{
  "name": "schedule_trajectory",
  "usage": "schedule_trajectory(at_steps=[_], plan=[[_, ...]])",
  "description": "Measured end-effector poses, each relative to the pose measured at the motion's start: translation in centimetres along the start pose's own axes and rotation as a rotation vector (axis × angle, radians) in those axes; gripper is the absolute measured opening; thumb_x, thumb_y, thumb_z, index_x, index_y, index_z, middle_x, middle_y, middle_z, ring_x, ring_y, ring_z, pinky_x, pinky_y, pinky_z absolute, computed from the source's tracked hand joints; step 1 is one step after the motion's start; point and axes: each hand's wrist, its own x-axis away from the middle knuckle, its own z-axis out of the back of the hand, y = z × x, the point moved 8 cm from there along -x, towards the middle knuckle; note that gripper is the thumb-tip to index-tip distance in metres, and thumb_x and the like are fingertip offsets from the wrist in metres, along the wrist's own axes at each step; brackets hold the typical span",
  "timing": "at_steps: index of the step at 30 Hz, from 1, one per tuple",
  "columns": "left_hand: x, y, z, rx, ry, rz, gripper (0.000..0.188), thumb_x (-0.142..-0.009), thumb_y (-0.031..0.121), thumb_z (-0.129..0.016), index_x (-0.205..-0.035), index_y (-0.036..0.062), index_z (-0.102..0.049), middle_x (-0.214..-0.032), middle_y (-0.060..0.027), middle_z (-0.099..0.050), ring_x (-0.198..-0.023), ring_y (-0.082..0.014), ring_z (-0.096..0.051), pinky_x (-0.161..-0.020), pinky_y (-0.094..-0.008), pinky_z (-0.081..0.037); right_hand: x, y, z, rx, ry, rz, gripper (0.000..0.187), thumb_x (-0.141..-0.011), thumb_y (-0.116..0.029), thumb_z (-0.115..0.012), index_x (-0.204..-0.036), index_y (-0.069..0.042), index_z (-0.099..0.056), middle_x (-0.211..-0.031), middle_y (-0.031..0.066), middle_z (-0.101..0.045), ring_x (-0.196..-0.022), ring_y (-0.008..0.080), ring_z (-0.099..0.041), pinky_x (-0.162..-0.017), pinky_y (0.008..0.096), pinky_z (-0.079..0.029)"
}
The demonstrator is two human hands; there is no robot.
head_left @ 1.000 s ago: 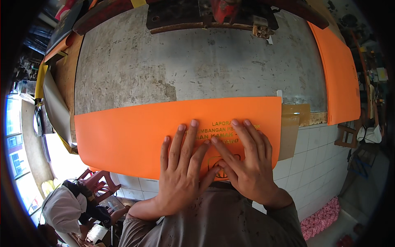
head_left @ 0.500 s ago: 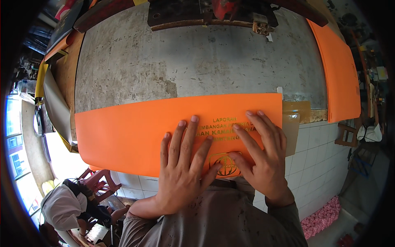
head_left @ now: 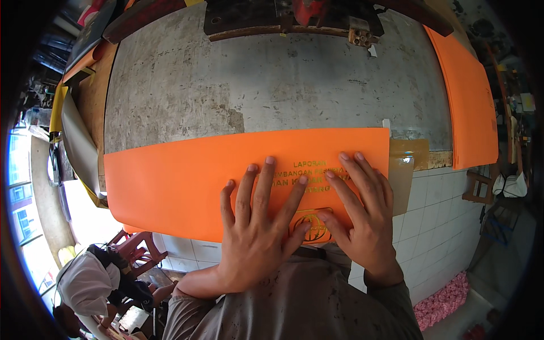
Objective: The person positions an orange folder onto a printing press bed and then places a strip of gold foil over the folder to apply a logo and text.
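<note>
Orange sheet (head_left: 181,184) lies mid-frame on the worn bench (head_left: 272,79). Left hand (head_left: 258,238) and right hand (head_left: 362,218) spread flat, pressing its lower right. Looks thin, light, floppy; best gripped by edges.

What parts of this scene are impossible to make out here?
Head view only:
- The orange sheet's print is partly covered by the left hand and right hand.
- The dark machine at the worn table's far side is cut off by the top edge.
</note>
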Motion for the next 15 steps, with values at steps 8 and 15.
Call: schedule_trajectory(at_steps=[8,15], plan=[[0.3,-0.8,0.3,0.133,0.02,-0.02,0.07,-0.093,0.047,-0.081,-0.154,0.0175,-0.063,-0.168,-0.0284,-0.04,-0.15,-0.0492,-0.044,-0.122,-0.063,-0.036,0.0,0.1,0.0,-0.027,0.005,-0.006,0.062,-0.097,-0.039,-0.08,-0.149,-0.009,-0.067,-0.166,0.0154,-0.051,-0.157,0.0382,-0.044,-0.126,0.0594,-0.034],[0.6,-1.3,0.7,0.19,0.046,0.013,0.06,-0.098,0.045,-0.077,-0.148,0.0136,-0.066,-0.171,-0.0244,-0.042,-0.157,-0.0433,-0.042,-0.124,-0.0599,-0.037,0.0,0.0,0.1,-0.03,0.015,0.001,0.063,-0.096,-0.04,-0.08,-0.149,-0.009,-0.067,-0.167,0.0152,-0.051,-0.157,0.0383,-0.044,-0.125,0.0604,-0.034]])
